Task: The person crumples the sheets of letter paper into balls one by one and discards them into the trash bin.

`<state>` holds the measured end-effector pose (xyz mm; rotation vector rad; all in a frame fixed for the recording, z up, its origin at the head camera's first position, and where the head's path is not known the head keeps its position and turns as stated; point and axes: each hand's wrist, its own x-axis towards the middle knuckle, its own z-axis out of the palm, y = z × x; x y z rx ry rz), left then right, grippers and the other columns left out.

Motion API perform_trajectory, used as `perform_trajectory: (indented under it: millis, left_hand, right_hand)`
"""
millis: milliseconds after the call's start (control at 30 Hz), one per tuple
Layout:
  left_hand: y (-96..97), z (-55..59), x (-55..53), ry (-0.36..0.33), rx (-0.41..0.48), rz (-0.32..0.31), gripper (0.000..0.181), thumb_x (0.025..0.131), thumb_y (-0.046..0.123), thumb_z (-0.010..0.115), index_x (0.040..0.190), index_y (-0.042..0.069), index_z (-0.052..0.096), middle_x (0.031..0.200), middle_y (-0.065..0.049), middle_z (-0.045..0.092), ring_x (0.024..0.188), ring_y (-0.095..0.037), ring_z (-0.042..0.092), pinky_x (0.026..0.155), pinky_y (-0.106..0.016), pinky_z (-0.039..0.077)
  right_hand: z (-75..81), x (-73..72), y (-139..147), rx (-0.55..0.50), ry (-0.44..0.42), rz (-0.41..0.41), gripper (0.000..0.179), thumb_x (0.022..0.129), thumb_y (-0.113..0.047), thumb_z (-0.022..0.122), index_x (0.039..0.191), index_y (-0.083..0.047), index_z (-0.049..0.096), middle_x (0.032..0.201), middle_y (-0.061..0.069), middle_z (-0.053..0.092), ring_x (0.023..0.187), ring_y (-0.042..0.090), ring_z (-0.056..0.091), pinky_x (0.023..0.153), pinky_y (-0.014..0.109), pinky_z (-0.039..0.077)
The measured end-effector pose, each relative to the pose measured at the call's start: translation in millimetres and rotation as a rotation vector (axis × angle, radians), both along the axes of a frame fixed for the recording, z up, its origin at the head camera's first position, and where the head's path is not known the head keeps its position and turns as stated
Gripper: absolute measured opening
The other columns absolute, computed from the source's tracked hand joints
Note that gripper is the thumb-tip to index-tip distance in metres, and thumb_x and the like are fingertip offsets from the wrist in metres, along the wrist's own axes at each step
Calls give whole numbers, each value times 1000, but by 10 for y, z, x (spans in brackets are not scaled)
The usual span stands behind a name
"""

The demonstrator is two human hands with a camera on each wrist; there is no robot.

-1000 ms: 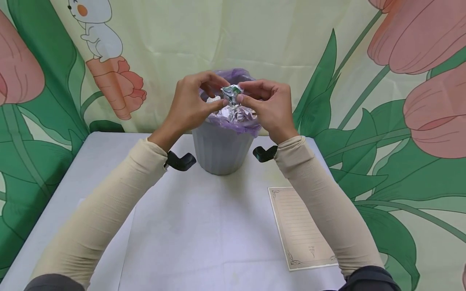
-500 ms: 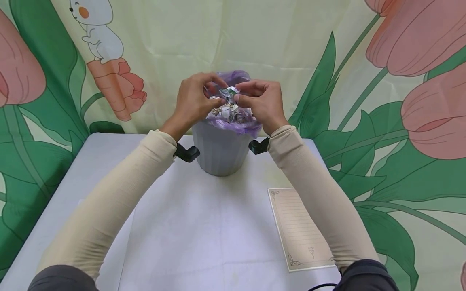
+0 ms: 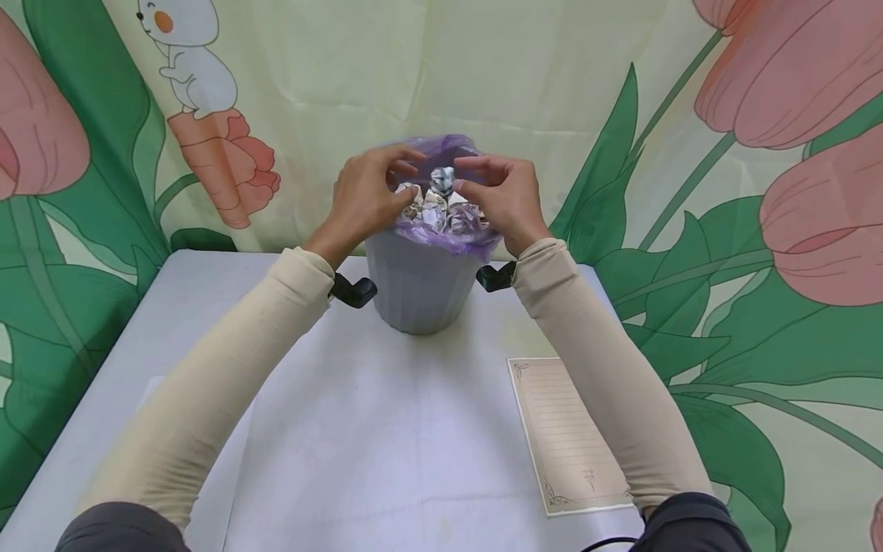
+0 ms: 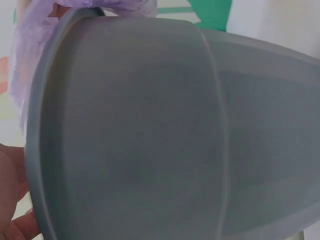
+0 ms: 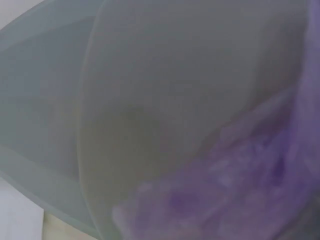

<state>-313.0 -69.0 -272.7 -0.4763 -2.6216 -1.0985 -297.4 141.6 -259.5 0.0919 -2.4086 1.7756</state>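
A grey bin with a purple plastic bag liner stands at the back of the table. Several crumpled foil-like balls fill it up to the rim. Topmost sits a small silvery crumpled ball, between my two hands. My left hand hovers over the bin's left rim, thumb and fingers spread apart from that ball. Over the right rim, my right hand has its fingertips close beside the ball, thumb and fingers parted. In the left wrist view, the bin wall covers most of the scene; the right wrist view is blurred.
A lined, bordered sheet of paper lies at right on the white table, partly under my right forearm. Behind the table hangs a printed backdrop with tulips and a rabbit. A black cable shows at the front right.
Both hands held the small crumpled ball between their fingertips earlier. Now it rests on the heap, and the fingers have drawn apart from it.
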Motion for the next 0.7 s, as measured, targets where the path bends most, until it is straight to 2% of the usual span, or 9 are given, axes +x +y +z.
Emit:
perform_trajectory:
  millis: [167,300,500,700]
  left_hand:
    - [-110,-14,104,43,30,13,28,100,21,71,127,22,76,127,-1,79,116,-25,70,97,-44,54]
    - [-227,-24,241,123,57,13,24,99,19,70,122,20,79,121,-1,80,111,-24,68,93,-42,51]
    - [-406,-73,529,229,95,0,23,99,20,73,121,18,80,117,-2,80,107,-22,61,84,-36,48]
    - [-582,-172,851,236,132,-18,24,98,19,75,121,19,80,116,-1,79,109,-20,59,86,-38,50]
  right_hand:
    - [-25,91,53,-38,72,30,27,93,-11,83,120,-14,81,123,7,79,108,20,75,94,39,62]
    - [-32,241,69,-69,147,58,28,92,-11,84,120,-11,81,115,6,81,106,19,75,87,35,62]
    - [-45,551,8,-125,264,138,28,91,-9,85,118,-6,81,111,7,82,102,20,77,86,28,62]
    - [-161,871,-121,-169,318,220,29,90,-2,84,119,-2,80,115,11,82,104,21,79,91,31,64]
